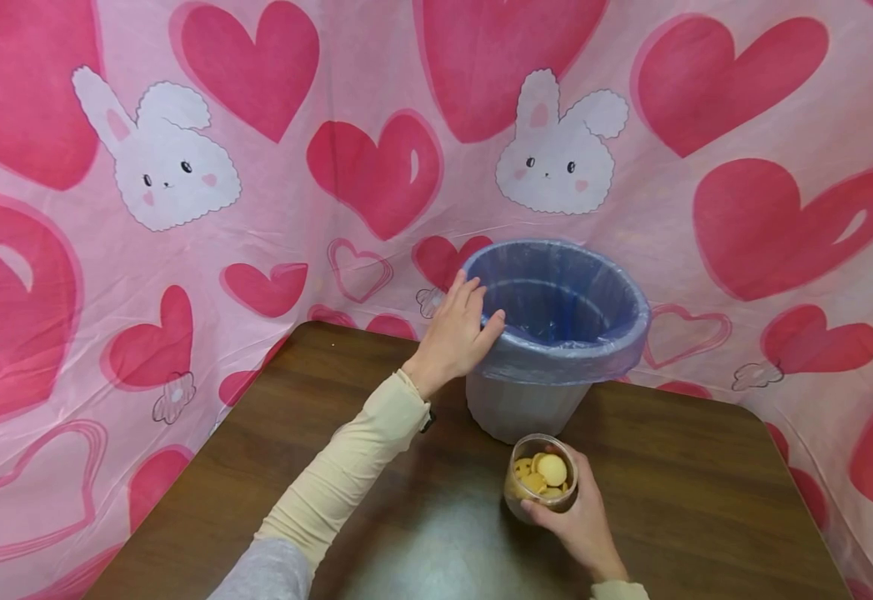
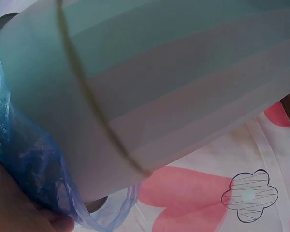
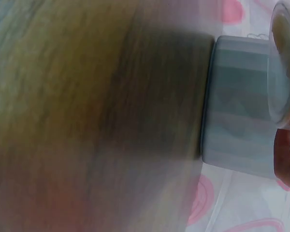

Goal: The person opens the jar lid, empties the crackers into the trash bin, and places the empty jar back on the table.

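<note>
A light grey trash can (image 1: 522, 408) stands on the table, lined with a translucent blue plastic bag (image 1: 564, 365) folded over its rim. My left hand (image 1: 451, 333) rests on the near left part of that rim, fingers extended over the edge. Its fingers also show against the bag (image 2: 38, 154) in the left wrist view. In front of the can, my right hand (image 1: 584, 521) grips a clear round jar (image 1: 514, 498) by its side, thumb at the near side. Small round yellow cookies (image 1: 552, 469) lie inside the open-topped jar.
The dark brown wooden table (image 1: 676, 492) has rounded far corners. Behind it hangs a pink cloth (image 1: 271, 192) printed with hearts and rabbits, close to the back of the can. A dark band (image 1: 427, 421) sits on my left wrist.
</note>
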A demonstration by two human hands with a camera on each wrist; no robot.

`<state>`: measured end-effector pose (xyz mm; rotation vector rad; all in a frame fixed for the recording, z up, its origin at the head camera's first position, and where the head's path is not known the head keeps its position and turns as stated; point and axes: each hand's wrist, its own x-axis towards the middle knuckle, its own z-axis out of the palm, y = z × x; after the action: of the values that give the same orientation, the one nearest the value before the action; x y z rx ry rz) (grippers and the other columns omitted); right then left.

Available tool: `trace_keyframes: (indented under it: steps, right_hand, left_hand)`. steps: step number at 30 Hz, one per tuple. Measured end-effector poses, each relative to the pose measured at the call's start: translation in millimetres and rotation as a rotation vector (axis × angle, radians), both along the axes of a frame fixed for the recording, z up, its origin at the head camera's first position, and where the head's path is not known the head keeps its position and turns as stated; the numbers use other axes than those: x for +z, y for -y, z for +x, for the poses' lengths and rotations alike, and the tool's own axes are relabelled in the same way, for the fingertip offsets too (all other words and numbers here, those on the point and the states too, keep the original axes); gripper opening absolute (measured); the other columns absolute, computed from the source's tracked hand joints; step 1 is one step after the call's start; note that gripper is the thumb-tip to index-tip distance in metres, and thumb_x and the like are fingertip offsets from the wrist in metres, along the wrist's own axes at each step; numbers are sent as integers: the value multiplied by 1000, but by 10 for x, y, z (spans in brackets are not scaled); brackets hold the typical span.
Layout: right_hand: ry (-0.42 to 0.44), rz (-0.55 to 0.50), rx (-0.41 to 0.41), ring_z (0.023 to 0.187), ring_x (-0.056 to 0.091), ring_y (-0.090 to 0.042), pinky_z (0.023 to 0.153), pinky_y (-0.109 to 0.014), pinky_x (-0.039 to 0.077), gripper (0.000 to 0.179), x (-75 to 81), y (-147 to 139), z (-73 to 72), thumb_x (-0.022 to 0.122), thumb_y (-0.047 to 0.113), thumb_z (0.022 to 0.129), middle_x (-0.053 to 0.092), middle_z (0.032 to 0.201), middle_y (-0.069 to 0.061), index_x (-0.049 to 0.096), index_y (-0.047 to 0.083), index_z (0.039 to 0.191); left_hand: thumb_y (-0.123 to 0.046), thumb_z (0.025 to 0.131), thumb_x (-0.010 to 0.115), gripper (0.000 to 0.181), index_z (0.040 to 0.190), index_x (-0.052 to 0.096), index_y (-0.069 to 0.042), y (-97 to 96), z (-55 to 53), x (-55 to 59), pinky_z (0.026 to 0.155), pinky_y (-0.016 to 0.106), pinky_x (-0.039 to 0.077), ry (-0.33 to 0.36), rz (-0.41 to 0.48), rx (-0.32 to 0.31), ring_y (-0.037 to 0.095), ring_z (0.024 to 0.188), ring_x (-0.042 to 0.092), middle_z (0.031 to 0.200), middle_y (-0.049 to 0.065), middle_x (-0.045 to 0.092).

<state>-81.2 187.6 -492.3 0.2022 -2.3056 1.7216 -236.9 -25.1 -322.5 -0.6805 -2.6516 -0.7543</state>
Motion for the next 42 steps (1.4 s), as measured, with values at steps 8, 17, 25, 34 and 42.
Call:
trace_keyframes:
  steps: [8, 17, 25, 34, 42]
  right_hand:
    - [-14, -10, -94, 106, 51, -2, 90, -11, 37, 90, 155, 7, 32, 88, -3, 56, 56, 126, -10, 48, 7, 135]
    - [-126, -63, -136, 108, 52, -2, 91, -11, 39, 89, 131, -62, -3, 82, -13, 55, 56, 125, -13, 48, 1, 135]
    - [-167, -99, -126, 110, 53, -4, 91, -12, 40, 87, 237, -123, 0, 81, -12, 56, 56, 127, -8, 49, 3, 136]
    - [-200, -83, -130, 110, 53, -4, 92, -12, 39, 89, 322, -167, -11, 81, -14, 55, 56, 124, -5, 48, 1, 137]
    - [-193, -81, -151, 109, 53, -4, 93, -12, 40, 87, 400, -200, -33, 80, -14, 58, 57, 123, -7, 47, 2, 137]
  left_hand:
    - [-46, 97, 35, 65, 140, 43, 1, 0, -2, -4, 122, 43, 15, -11, -5, -1, 30, 150, 12, 152, 16, 36]
    - [-46, 97, 35, 65, 140, 43, 2, 6, -1, -15, 121, 46, 18, -4, 3, -7, 30, 150, 13, 152, 17, 36]
    - [-46, 97, 36, 65, 141, 42, 1, 9, 0, -29, 121, 46, 18, -2, 4, -6, 29, 150, 12, 152, 16, 35]
    - [-45, 98, 35, 64, 139, 44, 3, -5, -14, -24, 121, 44, 17, -23, -5, -5, 30, 150, 14, 151, 17, 37]
    - [-45, 97, 35, 64, 139, 44, 2, -7, -16, -11, 122, 43, 16, -21, -2, 1, 30, 150, 13, 151, 16, 37]
